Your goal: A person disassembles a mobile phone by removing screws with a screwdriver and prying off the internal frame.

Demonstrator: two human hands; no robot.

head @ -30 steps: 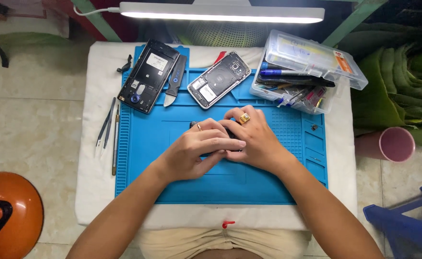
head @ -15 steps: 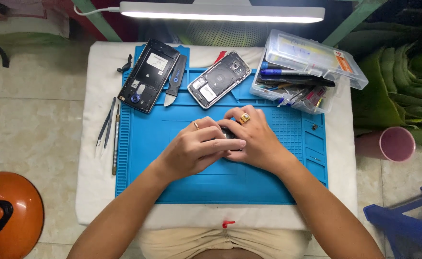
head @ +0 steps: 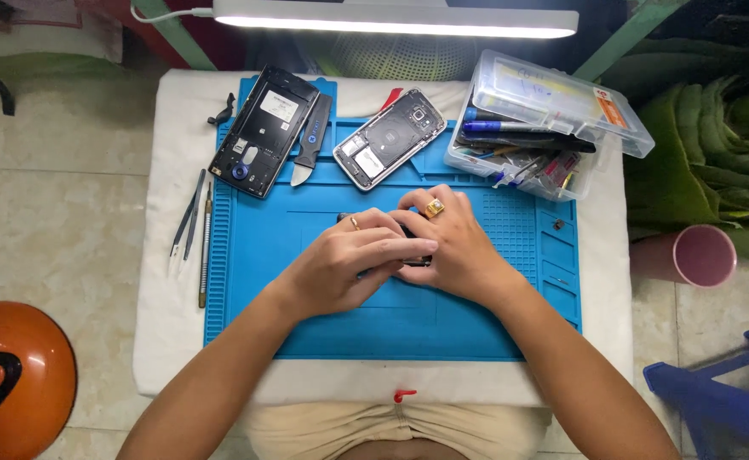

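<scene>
both hands, left hand (head: 344,266) and right hand (head: 451,247), are pressed together over a small dark device (head: 410,247) at the middle of the blue mat (head: 306,332), fingers pinching it; mostly hidden, only black edges show.

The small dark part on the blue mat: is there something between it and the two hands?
Nothing visible. The left hand and right hand both close directly on the small dark part, mostly hiding it, over the blue mat.

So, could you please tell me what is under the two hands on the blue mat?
A small dark object peeks out between the left hand and right hand; most of it is covered.
</scene>
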